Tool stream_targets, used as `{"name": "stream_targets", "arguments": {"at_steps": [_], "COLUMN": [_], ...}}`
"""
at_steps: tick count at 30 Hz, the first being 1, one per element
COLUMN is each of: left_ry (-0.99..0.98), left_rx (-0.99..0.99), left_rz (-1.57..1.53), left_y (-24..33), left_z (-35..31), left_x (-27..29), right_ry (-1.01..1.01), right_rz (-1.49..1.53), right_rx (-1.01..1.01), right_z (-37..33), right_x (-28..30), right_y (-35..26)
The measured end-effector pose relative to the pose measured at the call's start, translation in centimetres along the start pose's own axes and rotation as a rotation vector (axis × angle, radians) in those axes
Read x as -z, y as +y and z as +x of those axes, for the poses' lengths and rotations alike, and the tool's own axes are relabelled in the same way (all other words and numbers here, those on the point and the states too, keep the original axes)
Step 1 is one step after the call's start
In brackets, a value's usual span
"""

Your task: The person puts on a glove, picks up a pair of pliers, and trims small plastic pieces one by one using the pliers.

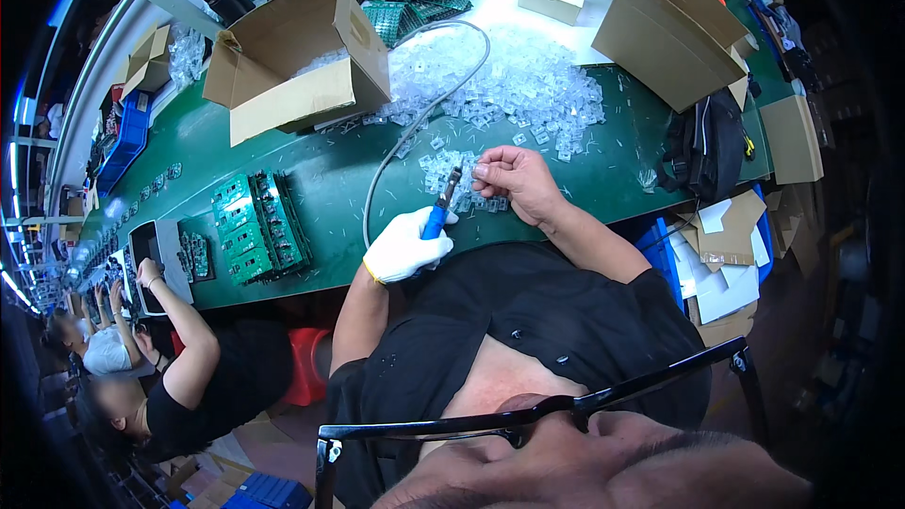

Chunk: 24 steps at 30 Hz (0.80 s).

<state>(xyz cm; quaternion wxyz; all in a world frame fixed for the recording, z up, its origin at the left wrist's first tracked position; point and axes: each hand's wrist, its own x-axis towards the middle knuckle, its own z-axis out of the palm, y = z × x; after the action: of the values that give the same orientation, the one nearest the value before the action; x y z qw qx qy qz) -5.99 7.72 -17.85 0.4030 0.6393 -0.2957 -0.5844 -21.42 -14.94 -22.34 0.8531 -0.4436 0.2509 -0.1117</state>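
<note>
Brown open carton (300, 57), bench's back-left

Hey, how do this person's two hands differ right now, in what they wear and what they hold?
The left hand wears a white glove; the right hand is bare. The left hand grips blue-handled cutters; the right hand pinches a small clear plastic piece at the cutter tip. The left sits nearer the body, the right farther out. Both are over the green table.
</note>
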Motion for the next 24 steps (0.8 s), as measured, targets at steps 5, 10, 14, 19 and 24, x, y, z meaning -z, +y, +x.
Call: {"name": "stream_targets", "arguments": {"at_steps": [5, 10, 14, 19, 24], "left_ry": [-0.070, -0.086, -0.096, -0.102, -0.094], "left_rx": [-0.054, -0.014, -0.010, 0.005, 0.000], "left_rz": [-0.189, -0.272, -0.286, -0.277, -0.286], "left_y": [-1.0, -1.0, -1.4, -1.1, -0.7], "left_z": [0.2, 0.1, 0.3, 0.4, 0.1], "left_x": [0.6, 0.7, 1.0, 1.0, 0.8], "right_ry": [0.068, 0.180, 0.409, 0.449, 0.433], "right_rz": [-0.626, -0.957, -1.171, -1.375, -1.359], "right_rx": [0.231, 0.322, 0.509, 0.463, 0.507], "right_z": [-0.1, -2.1, -3.0, -4.0, -3.2], "right_x": [1.8, 2.1, 5.5, 7.8, 8.7], "right_y": [1.0, -2.5, -4.1, -4.4, -3.4]}}
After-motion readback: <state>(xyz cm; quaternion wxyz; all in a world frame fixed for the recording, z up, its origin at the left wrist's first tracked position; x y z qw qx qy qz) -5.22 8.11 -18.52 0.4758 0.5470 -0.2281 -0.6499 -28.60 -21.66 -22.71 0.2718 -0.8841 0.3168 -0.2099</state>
